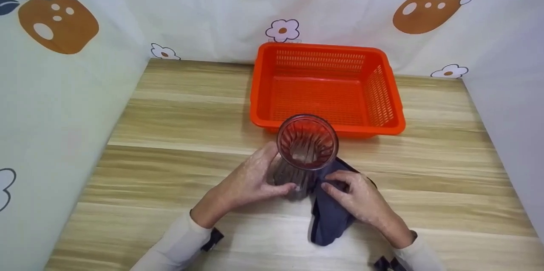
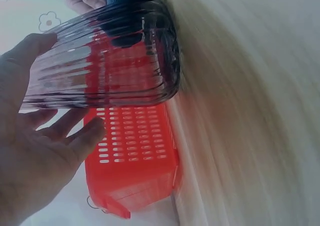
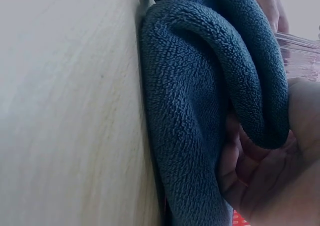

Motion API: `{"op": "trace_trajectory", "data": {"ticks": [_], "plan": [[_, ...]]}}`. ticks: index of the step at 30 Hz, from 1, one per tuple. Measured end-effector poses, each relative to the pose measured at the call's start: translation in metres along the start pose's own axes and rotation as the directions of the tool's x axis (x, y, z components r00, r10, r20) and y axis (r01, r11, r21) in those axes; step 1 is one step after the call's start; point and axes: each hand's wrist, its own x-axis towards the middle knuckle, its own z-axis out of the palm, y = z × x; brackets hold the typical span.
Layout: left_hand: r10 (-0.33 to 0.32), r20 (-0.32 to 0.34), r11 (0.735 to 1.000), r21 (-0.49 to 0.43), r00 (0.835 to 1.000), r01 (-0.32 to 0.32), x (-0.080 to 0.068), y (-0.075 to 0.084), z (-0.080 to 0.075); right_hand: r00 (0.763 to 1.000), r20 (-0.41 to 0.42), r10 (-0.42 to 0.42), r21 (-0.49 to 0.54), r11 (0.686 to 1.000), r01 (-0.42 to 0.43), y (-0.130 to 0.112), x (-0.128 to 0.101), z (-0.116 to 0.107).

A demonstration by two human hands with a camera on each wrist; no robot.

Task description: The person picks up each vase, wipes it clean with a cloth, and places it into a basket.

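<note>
A ribbed clear glass vase (image 1: 307, 143) with a wide round mouth stands upright on the table, just in front of the basket. My left hand (image 1: 250, 179) holds it from the left side, thumb across the near face and fingers behind; the left wrist view shows the thumb and fingers on opposite sides of the glass (image 2: 100, 61). Against the vase's right side bunches a dark blue-grey terry towel (image 1: 333, 215), its lower end lying on the wood. My right hand (image 1: 361, 196) pinches a fold of this towel (image 3: 185, 106) between thumb and fingers.
An orange plastic basket (image 1: 327, 130) with slotted walls sits behind the vase, near the back wall. Its front rim overlaps the vase's mouth in the head view. The wood-grain table (image 1: 178, 169) is enclosed by printed cloth walls (image 1: 204, 16) at the back and sides.
</note>
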Motion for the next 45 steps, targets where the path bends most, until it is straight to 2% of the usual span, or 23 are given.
{"op": "trace_trajectory", "data": {"ticks": [9, 15, 19, 22, 25, 31, 36, 38, 41, 45], "plan": [[-0.003, 0.006, 0.995, -0.104, 1.0, 0.004, 0.001, -0.001, 0.003, 0.999, -0.033, -0.017, 0.002, 1.0, 0.017, 0.0, -0.001, -0.001], [0.029, -0.04, 0.996, -0.079, 0.999, -0.032, 0.001, -0.003, 0.006, 0.997, -0.072, -0.039, 0.02, 0.999, 0.04, -0.001, -0.004, 0.0], [0.043, -0.068, 0.998, -0.051, 0.997, -0.046, 0.002, -0.003, 0.008, 0.991, -0.13, -0.042, 0.066, 0.997, 0.051, -0.006, -0.006, -0.002], [0.047, -0.085, 0.998, -0.042, 0.995, -0.051, 0.001, -0.003, 0.008, 0.979, -0.192, -0.072, 0.106, 0.99, 0.094, -0.011, -0.008, -0.003], [0.057, -0.099, 0.998, -0.026, 0.993, -0.06, 0.0, -0.004, 0.009, 0.954, -0.274, -0.126, 0.156, 0.973, 0.173, -0.017, -0.009, -0.005], [0.08, -0.127, 0.997, -0.011, 0.989, -0.082, -0.001, -0.005, 0.013, 0.866, -0.446, -0.226, 0.221, 0.91, 0.351, -0.028, -0.009, -0.009], [0.065, -0.129, 0.996, -0.055, 0.99, -0.072, 0.0, -0.005, 0.014, 0.794, -0.513, -0.327, 0.215, 0.846, 0.488, -0.032, -0.004, -0.01], [0.06, -0.126, 0.995, -0.07, 0.99, -0.069, 0.0, -0.004, 0.014, 0.772, -0.528, -0.353, 0.21, 0.827, 0.521, -0.035, -0.003, -0.009], [0.061, -0.12, 0.995, -0.067, 0.991, -0.07, 0.001, -0.004, 0.015, 0.761, -0.533, -0.369, 0.216, 0.81, 0.545, -0.04, -0.001, -0.009], [0.073, -0.111, 0.997, -0.031, 0.991, -0.076, 0.002, -0.003, 0.015, 0.774, -0.526, -0.351, 0.239, 0.813, 0.531, -0.043, 0.001, -0.006]]}}
